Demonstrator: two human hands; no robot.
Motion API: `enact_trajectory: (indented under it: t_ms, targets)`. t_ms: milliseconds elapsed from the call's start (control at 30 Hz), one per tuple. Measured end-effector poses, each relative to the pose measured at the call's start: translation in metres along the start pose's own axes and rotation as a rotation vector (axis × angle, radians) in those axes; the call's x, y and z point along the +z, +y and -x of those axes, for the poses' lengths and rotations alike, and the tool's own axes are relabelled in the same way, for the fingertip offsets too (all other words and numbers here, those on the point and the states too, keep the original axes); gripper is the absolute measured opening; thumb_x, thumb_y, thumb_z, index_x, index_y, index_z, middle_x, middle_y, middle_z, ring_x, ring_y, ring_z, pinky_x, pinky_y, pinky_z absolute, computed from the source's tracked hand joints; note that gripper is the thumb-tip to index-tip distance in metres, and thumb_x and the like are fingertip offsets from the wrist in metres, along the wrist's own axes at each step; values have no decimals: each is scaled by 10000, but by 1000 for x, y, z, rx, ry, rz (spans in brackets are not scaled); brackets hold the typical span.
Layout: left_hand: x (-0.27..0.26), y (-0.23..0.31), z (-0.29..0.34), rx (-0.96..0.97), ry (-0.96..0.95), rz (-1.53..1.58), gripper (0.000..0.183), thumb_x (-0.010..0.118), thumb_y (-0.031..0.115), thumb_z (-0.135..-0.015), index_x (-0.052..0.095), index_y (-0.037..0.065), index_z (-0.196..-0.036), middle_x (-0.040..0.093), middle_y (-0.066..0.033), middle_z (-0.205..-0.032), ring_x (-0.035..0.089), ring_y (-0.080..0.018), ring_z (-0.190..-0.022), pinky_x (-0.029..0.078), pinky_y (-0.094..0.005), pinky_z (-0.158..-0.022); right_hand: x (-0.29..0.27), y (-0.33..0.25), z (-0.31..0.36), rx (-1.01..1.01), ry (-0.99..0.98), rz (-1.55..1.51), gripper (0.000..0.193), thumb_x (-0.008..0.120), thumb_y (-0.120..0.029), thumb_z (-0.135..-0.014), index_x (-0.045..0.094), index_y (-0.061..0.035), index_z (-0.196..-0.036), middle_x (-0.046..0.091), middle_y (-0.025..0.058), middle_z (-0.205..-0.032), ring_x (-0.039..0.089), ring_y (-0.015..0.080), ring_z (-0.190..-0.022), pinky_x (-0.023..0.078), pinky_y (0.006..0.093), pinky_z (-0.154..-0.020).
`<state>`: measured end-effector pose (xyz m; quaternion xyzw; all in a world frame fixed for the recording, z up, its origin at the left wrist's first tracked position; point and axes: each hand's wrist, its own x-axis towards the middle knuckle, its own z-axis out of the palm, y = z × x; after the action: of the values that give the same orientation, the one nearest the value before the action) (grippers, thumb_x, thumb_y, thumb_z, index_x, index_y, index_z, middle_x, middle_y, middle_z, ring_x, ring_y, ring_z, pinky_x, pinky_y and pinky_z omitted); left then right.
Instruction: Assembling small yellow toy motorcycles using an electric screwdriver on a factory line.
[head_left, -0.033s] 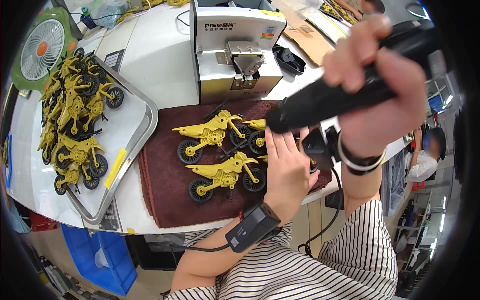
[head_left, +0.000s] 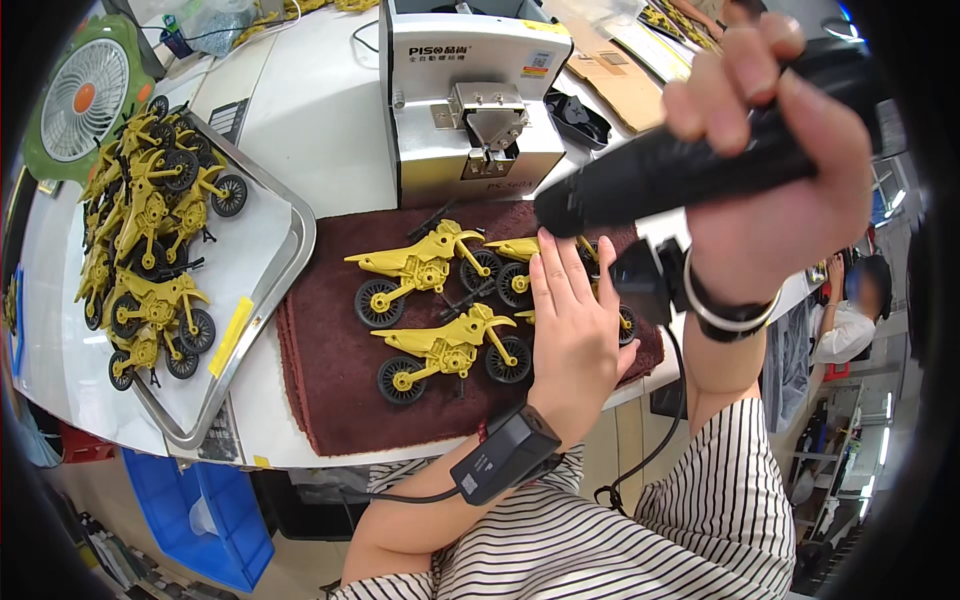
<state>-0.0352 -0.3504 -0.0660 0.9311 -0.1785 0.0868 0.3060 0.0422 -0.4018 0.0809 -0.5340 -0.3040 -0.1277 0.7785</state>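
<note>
My right hand [head_left: 825, 140], raised at the right, grips a black electric screwdriver [head_left: 640, 185]. The tool slants down to the left, its narrow end just above my left fingertips; I cannot make out a bit. My left hand [head_left: 580, 335] lies flat, fingers stretched out, over yellow toy motorbikes and covers much of them. Part of one toy motorbike [head_left: 515, 248] shows beside its fingers. Left of that hand, an upper toy motorbike [head_left: 415, 263] and a lower toy motorbike [head_left: 448, 347] lie on their sides, uncovered, on a brown cloth [head_left: 335, 400].
A metal tray [head_left: 300, 240] at the left bears a heap of yellow toy motorbikes [head_left: 150, 215]. Behind the cloth stands a boxy screw-feeding machine [head_left: 480, 110]. A green fan [head_left: 85, 100] is at the far left, a blue bin [head_left: 195, 520] below the table. Another person [head_left: 850, 320] sits at the right.
My right hand and the screwdriver have shifted slightly up and to the right, so more of my left fingertips shows. The left hand and the toy motorbikes stay in place.
</note>
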Motion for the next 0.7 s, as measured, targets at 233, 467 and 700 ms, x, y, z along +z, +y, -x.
enact_trajectory:
  t_ms: [233, 467, 700]
  targets:
    - [2, 0, -2, 5, 22, -4, 848, 765, 485, -663, 466, -7, -1285, 274, -412, -1392, 207, -519, -1362, 196, -531, -1123, 28, 20, -34, -172, 26, -51, 110, 580, -57, -824, 560, 13, -741, 515, 130, -893, 552, 200, -590, 472, 319, -598]
    - [3, 0, -2, 3, -5, -26, 840, 766, 491, -663, 476, 12, -1290, 276, -402, -1399, 204, -513, -1365, 193, -532, -1124, 24, 37, -41, -39, -33, 5, 116, 605, -32, -758, 550, 25, -842, 536, 91, -725, 556, 183, -567, 460, 290, -561]
    - [1, 2, -4, -13, -67, -51, 817, 735, 514, -678, 497, 12, -1277, 286, -380, -1409, 232, -489, -1368, 185, -517, -1134, 30, 27, -25, 20, 51, -34, 177, 598, -62, -725, 532, 48, -848, 526, 116, -687, 554, 216, -545, 474, 314, -559]
